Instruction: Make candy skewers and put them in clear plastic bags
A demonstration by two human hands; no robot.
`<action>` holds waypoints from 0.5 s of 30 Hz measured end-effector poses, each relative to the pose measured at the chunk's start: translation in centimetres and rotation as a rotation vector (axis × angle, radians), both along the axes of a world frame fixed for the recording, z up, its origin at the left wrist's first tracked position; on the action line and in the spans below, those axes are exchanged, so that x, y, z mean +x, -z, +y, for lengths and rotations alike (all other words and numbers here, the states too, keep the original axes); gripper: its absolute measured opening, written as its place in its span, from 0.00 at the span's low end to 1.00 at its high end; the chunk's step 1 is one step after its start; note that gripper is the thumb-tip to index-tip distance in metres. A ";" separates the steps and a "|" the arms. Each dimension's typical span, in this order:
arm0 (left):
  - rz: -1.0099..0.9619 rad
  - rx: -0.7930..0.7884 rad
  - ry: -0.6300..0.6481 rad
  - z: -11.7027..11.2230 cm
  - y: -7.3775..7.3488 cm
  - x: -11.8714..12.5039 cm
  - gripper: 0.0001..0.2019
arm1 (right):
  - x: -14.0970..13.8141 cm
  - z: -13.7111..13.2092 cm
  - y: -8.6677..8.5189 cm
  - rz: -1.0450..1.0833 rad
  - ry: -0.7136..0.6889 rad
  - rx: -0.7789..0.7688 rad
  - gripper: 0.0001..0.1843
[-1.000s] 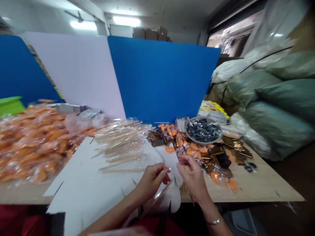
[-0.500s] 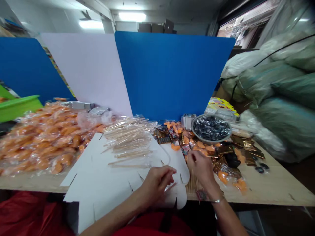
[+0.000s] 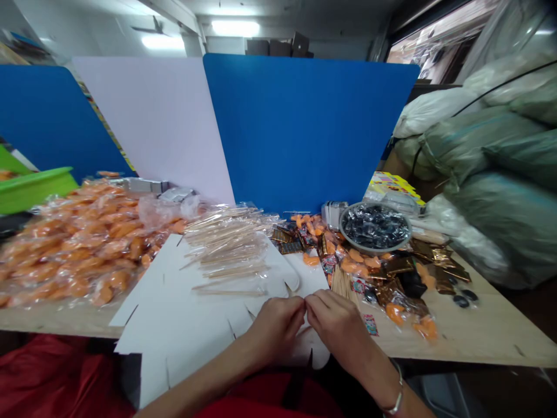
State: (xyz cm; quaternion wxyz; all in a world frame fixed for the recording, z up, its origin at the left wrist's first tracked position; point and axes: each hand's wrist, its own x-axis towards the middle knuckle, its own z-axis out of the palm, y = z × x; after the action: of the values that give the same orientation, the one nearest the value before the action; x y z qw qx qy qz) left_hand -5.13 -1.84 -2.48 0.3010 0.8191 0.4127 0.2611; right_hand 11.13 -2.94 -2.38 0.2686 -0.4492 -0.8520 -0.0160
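My left hand (image 3: 277, 322) and my right hand (image 3: 334, 323) meet at the fingertips above the front of the white card sheets (image 3: 187, 325). Both have their fingers closed, and whatever is pinched between them is hidden. Just behind my right hand lies a bundle of loose thin wooden sticks (image 3: 342, 282). A small red-and-blue printed packet (image 3: 370, 325) is on the wood beside that hand's wrist. Farther back on the card, clear bags of wooden sticks (image 3: 230, 241) are piled up.
Bagged orange pieces (image 3: 82, 249) heap up at the left. On the right, a grey bowl (image 3: 409, 233) of black wrapped pieces stands behind scattered orange pieces and brown-gold packets (image 3: 398, 266). Blue and white boards (image 3: 304, 133) rise at the back. Big sacks (image 3: 500, 197) crowd the right.
My right hand has come left and toward me, from over the loose sticks to my left hand's fingertips. The sticks and the printed packet show more now. My left hand has hardly moved.
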 end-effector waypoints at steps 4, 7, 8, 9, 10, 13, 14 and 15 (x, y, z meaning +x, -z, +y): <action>-0.023 -0.017 -0.019 0.0 0.7 0.1 0.11 | 0.4 0.6 0.8 0.076 0.027 -0.029 0.10; -0.176 -0.186 -0.030 0.2 0.4 0.2 0.11 | 0.9 0.6 0.7 0.209 -0.042 -0.111 0.08; -0.230 -0.248 -0.032 0.2 0.3 0.3 0.11 | 1.1 0.6 0.7 0.242 -0.069 -0.145 0.07; -0.273 -0.296 -0.034 0.3 0.1 0.3 0.10 | 1.2 0.5 0.6 0.264 -0.089 -0.174 0.06; -0.303 -0.324 -0.037 0.3 0.0 0.4 0.09 | 1.3 0.5 0.5 0.273 -0.098 -0.193 0.06; -0.346 -0.337 -0.068 0.4 -0.1 0.8 0.07 | 1.3 0.2 0.6 0.215 -0.061 -0.133 0.07; -0.360 -0.349 -0.084 0.4 0.0 0.9 0.07 | 1.2 0.1 0.7 0.179 -0.038 -0.085 0.09; -0.383 -0.368 -0.097 0.4 0.1 1.1 0.07 | 0.9 -0.1 0.9 0.145 -0.013 -0.040 0.10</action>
State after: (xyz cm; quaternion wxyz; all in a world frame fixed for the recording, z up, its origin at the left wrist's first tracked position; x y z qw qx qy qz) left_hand -4.06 -1.47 -2.61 0.5045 0.6655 0.4278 0.3458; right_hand 12.06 -3.00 -3.26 0.3205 -0.4489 -0.8334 0.0353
